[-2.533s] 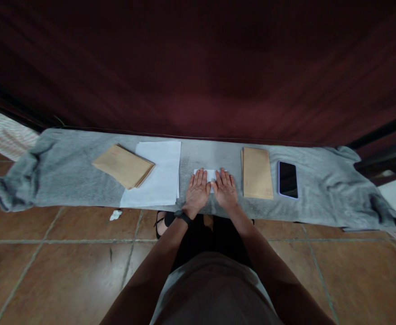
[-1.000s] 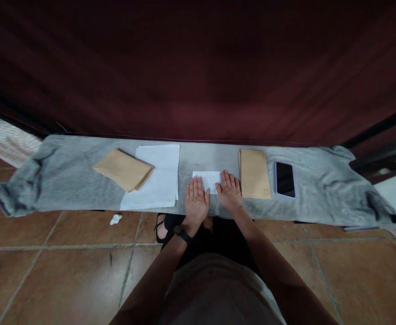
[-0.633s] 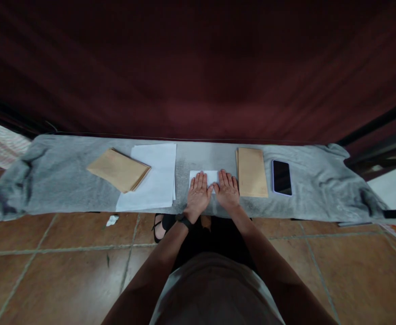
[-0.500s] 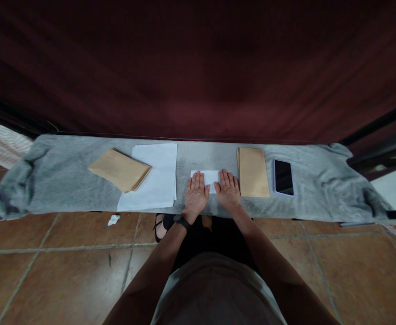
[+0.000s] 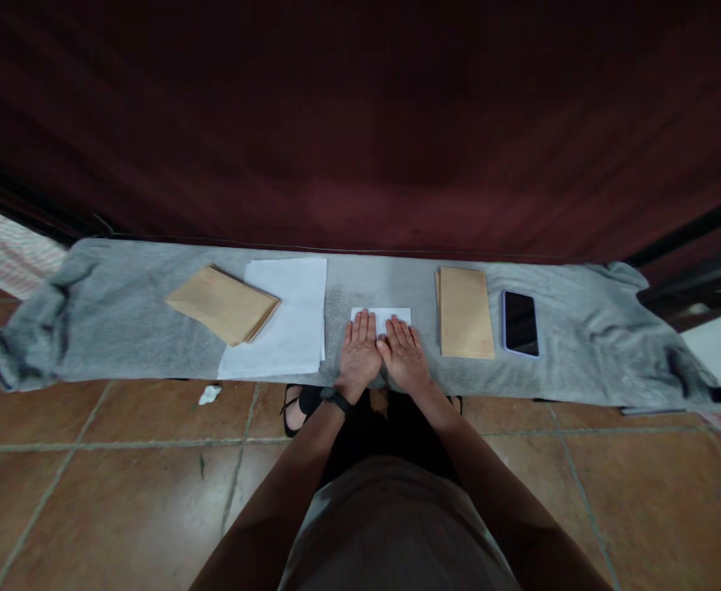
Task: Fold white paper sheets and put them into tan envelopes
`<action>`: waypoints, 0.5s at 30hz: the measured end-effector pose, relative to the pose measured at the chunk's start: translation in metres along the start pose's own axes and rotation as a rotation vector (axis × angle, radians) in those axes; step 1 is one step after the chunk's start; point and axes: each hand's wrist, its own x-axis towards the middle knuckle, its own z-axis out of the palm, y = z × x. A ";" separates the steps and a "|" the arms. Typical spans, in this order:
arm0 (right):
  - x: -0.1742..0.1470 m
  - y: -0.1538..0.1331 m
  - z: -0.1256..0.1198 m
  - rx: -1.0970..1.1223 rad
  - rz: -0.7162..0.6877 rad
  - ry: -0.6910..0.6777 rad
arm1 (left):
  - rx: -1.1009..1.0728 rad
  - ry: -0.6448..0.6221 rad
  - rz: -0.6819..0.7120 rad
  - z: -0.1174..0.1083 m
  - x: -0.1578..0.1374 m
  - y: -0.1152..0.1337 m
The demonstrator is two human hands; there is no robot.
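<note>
A small white folded paper [image 5: 381, 315] lies on the grey cloth in front of me, its lower part covered by both hands. My left hand [image 5: 360, 351] rests flat on the paper's left side, fingers stretched out. Beside it, my right hand [image 5: 405, 355] lies flat on the right side, fingers straight and pointing away from me. The two hands nearly meet at the thumbs. Neither grips anything.
On the left, brown envelopes [image 5: 222, 304] overlap a stack of white paper sheets [image 5: 290, 324]. More brown envelopes [image 5: 466, 312] lie right of my hands, then a phone [image 5: 520, 323]. Grey cloth [image 5: 114, 320] covers the narrow bench, with a dark red curtain [image 5: 360, 148] behind.
My right hand has slid left across the paper, toward my left hand, uncovering the paper's right end. My left hand stays almost in place.
</note>
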 end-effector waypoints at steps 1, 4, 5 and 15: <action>-0.002 0.002 -0.001 -0.008 -0.001 0.013 | -0.008 0.008 -0.004 0.000 0.000 0.000; -0.008 0.008 -0.004 -0.036 -0.002 0.049 | -0.022 0.058 -0.058 -0.001 -0.001 0.002; -0.010 0.010 -0.005 -0.045 0.002 0.058 | -0.024 0.080 -0.080 -0.001 -0.002 0.003; -0.022 0.016 -0.007 -0.079 0.025 0.098 | -0.016 0.151 -0.180 0.000 -0.007 0.001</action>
